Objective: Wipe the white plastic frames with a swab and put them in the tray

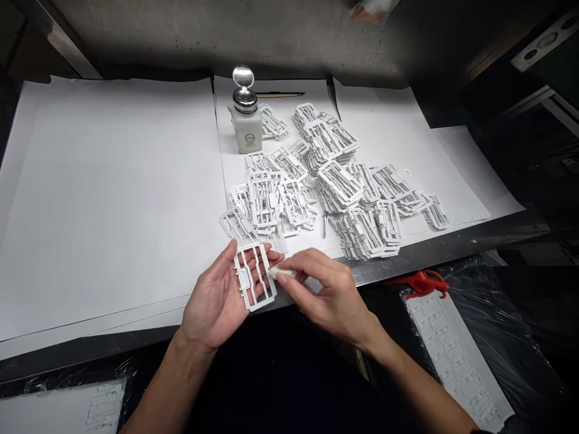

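Note:
My left hand (212, 301) supports a thin white slotted frame (241, 278), with the palm turned up, the thumb at its upper left corner and the fingers behind it. Long wavy bars run inside the frame, and small tabs stick out from its left side. Between the thumb and fingers of my right hand (330, 289) is a small white wad (283, 273), possibly cloth or cotton. The wad is at the frame's right edge; whether it touches cannot be made out. Just beyond my hands lies a loose heap of similar white frames (265, 202).
Stacks of frames (339, 181) cover the middle right of the paper-lined table (108, 199). A pump bottle (248, 129) with its lid raised stands behind the heap. Tweezers (325, 225) lie between the piles. Below the table edge, a red-handled tool (423, 282) rests near a patterned sheet (456, 355).

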`<state>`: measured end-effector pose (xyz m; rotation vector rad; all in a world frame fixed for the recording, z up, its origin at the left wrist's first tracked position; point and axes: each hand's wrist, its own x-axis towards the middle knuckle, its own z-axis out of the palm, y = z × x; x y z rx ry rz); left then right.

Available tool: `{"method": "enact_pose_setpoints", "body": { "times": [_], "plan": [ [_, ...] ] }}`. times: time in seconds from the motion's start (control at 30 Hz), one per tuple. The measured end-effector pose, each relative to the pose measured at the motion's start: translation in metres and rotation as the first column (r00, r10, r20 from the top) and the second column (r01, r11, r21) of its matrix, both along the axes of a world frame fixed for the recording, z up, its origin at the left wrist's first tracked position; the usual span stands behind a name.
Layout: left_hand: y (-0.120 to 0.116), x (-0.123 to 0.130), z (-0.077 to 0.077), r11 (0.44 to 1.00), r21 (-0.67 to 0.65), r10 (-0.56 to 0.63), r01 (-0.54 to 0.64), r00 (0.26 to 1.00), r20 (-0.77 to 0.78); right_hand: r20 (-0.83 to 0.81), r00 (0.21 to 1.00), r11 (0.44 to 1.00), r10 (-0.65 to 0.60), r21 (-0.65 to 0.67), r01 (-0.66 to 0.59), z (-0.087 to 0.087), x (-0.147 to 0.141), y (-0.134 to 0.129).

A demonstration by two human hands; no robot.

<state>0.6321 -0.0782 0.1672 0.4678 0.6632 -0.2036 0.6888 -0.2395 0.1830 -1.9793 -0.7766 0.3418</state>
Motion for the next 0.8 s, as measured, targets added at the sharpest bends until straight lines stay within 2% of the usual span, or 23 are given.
{"method": "enact_pose_setpoints", "body": {
  "times": [0.1, 0.17, 0.27, 0.37, 0.5, 0.6, 0.7, 0.8],
  "plan": [
    [-0.004, 0.000, 0.001, 1.000, 0.004, -0.007, 0.007, 0.999, 0.042, 0.084, 0.993, 0.996, -0.088, 0.016, 0.087, -0.003, 0.007, 0.017],
    [-0.006, -0.001, 0.001, 1.000, 0.020, 0.006, -0.007, 0.998, 0.061, 0.146, 0.984, 0.994, -0.101, -0.037, 0.107, -0.005, 0.009, 0.026],
    [-0.004, -0.002, 0.001, 0.998, 0.047, 0.034, -0.036, 0.998, 0.043, 0.168, 0.986, 0.984, 0.012, -0.177, 0.018, -0.005, 0.007, 0.026],
    [0.000, -0.003, 0.002, 0.998, 0.045, 0.043, -0.043, 0.999, 0.005, 0.086, 0.989, 0.963, 0.117, -0.254, -0.092, 0.000, 0.002, 0.012],
    [0.003, -0.002, 0.002, 1.000, 0.013, 0.020, -0.020, 1.000, -0.006, 0.022, 0.998, 0.974, 0.055, -0.219, -0.048, 0.007, 0.003, 0.002],
    [-0.001, -0.002, 0.001, 1.000, 0.019, 0.003, -0.003, 1.000, -0.013, 0.043, 0.999, 0.993, 0.008, -0.116, -0.003, 0.009, 0.007, 0.015],
    [-0.007, -0.004, 0.000, 0.998, 0.059, 0.011, -0.011, 1.000, -0.010, 0.098, 0.993, 0.996, 0.061, -0.077, -0.054, 0.009, 0.013, 0.036],
    [-0.008, -0.006, 0.000, 0.995, 0.099, 0.021, -0.018, 0.999, -0.033, 0.153, 0.980, 0.982, 0.125, -0.162, -0.100, 0.008, 0.021, 0.044]
  ]
}}
